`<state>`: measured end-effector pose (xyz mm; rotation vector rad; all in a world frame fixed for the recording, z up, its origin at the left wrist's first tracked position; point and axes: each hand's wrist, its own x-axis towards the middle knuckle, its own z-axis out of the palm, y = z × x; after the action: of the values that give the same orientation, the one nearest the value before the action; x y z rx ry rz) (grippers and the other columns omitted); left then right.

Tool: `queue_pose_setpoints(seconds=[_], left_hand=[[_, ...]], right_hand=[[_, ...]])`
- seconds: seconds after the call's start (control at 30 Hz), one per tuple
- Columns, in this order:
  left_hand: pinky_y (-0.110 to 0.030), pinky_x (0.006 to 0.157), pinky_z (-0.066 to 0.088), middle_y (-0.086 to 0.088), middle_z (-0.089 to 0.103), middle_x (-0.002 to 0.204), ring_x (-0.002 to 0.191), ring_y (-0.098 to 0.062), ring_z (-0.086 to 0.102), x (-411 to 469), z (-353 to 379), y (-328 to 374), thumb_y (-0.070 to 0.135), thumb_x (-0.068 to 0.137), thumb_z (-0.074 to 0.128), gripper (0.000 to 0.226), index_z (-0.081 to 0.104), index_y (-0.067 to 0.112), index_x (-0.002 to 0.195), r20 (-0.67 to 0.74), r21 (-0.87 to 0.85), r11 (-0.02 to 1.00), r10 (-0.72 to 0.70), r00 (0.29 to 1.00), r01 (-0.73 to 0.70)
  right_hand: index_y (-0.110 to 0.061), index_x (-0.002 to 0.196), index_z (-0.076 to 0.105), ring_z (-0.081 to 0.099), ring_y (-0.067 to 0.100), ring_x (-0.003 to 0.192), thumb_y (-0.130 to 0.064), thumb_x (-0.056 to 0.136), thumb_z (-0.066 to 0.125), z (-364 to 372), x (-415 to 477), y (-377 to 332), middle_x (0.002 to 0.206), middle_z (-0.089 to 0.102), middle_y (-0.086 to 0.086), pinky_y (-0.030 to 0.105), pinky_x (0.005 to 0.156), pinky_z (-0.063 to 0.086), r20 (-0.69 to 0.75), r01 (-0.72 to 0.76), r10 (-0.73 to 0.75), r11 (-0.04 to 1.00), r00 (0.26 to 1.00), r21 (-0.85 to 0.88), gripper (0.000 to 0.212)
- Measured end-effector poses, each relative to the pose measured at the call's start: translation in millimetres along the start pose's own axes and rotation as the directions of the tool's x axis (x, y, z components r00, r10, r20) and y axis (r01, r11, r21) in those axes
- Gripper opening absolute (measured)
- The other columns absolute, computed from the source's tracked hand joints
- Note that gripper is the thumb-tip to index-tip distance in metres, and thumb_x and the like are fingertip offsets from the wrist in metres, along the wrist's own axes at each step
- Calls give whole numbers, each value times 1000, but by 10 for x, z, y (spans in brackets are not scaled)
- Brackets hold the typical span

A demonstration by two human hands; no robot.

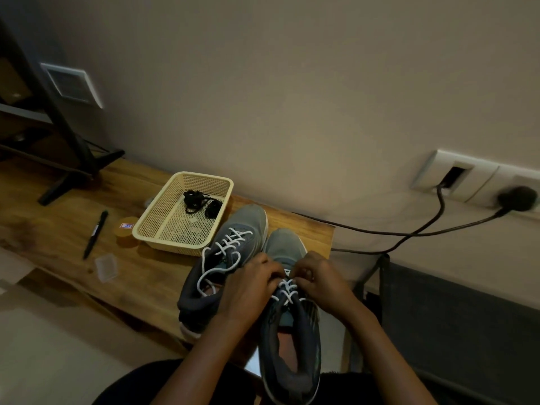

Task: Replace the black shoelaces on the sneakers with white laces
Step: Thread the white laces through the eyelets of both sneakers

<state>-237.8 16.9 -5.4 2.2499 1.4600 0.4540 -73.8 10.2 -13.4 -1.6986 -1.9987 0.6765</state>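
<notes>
White lace [287, 289] crosses the eyelets of the near sneaker [292, 355], which lies heel toward the person and toe over the counter [73, 238]. Left hand [251, 283] and right hand [318, 280] both have fingers curled and pinch that lace on either side of the tongue. Judgement: the step in hand is threading or snugging a crossing, with the lacing well along. To do it well, pull both ends evenly, keep each crossing flat and untwisted, and match the pattern on the second sneaker [233, 226], which carries its own white lacing with loose ends looped over the collar. Black laces [200, 201] lie bundled in the cream mesh basket [163, 238]. Writing: the small round tub [125, 230] beside the basket bears a red-and-blue label, too blurred to read. Pen [95, 233] markings are illegible. No brand is readable on either sneaker.
</notes>
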Motion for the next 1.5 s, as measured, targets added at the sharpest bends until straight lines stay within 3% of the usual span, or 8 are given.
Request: queue_pose_setpoints(seconds=[0.27, 0.4, 0.57, 0.7, 0.9, 1.0, 1.23, 1.5], left_hand=[[-39, 77, 42, -5, 44, 112, 96, -26, 53, -26, 57, 95, 21, 99, 37, 11, 46, 16, 98, 40, 22, 997, -78, 996, 78], [-30, 70, 31, -7, 48, 107, 93, -27, 52, -38, 68, 107, 15, 98, 35, 9, 37, 19, 90, 13, -25, 990, -142, 990, 142], [-33, 85, 43, 0, 59, 119, 107, -19, 56, -68, -43, 130, 24, 99, 38, 24, 52, 20, 117, -51, -113, 986, -131, 990, 125], [-39, 110, 32, 5, 32, 151, 136, -13, 34, -311, -61, 191, 32, 91, 49, 63, 21, 29, 148, 72, -349, 917, -178, 981, 192], [-29, 118, 8, 1, -7, 159, 146, -14, -2, -533, 141, 299, 27, 89, 54, 90, -13, 21, 150, 90, -165, 969, -173, 981, 186], [-26, 115, 12, -5, -1, 159, 146, -18, 3, -494, 230, 314, 16, 95, 44, 76, -9, 14, 150, 3, -37, 983, -178, 984, 178], [-32, 97, 40, -11, 33, 150, 129, -27, 41, -390, 298, 355, 14, 97, 39, 64, 6, 14, 151, -174, 100, 967, -216, 961, 236], [-34, 90, 46, -11, 23, 152, 126, -27, 46, -325, 327, 329, 13, 98, 39, 65, 1, 17, 151, -165, 186, 948, -229, 959, 258]], right_hand=[[-12, 80, 52, 48, 18, 76, -6, 88, 49, 27, -40, -7, 81, 52, 2, 30, 67, 38, 24, -36, 36, 999, 999, 9, 10], [-6, 86, 56, 53, 20, 77, -6, 90, 50, -25, -62, 1, 82, 58, 7, 29, 67, 39, 8, -83, 83, 995, 997, 50, 7], [-12, 91, 63, 57, 13, 80, -11, 90, 55, -105, -72, -33, 85, 62, 0, 25, 70, 43, 36, -115, 112, 990, 993, 86, 8], [-14, 111, 59, 58, 9, 92, -8, 87, 60, -157, -297, -114, 99, 60, -4, 10, 74, 44, 46, -159, 152, 961, 987, 228, 25], [-23, 119, 55, 57, 9, 103, -31, 58, 64, 21, -646, -275, 111, 61, -5, 19, 82, 46, 46, -256, 253, 930, 966, 264, 62], [-21, 107, 56, 55, 15, 101, -28, 62, 65, 165, -637, -334, 107, 60, -1, 32, 85, 48, -80, -260, 277, 950, 958, 174, 47], [-19, 99, 52, 57, 18, 93, -30, 81, 60, 287, -525, -458, 100, 60, -1, 25, 67, 39, -308, -315, 256, 935, 916, -163, 22], [-8, 106, 54, 61, 28, 84, -13, 86, 55, 262, -483, -475, 107, 54, 9, 30, 57, 36, -394, -393, 287, 893, 873, -220, 21]])
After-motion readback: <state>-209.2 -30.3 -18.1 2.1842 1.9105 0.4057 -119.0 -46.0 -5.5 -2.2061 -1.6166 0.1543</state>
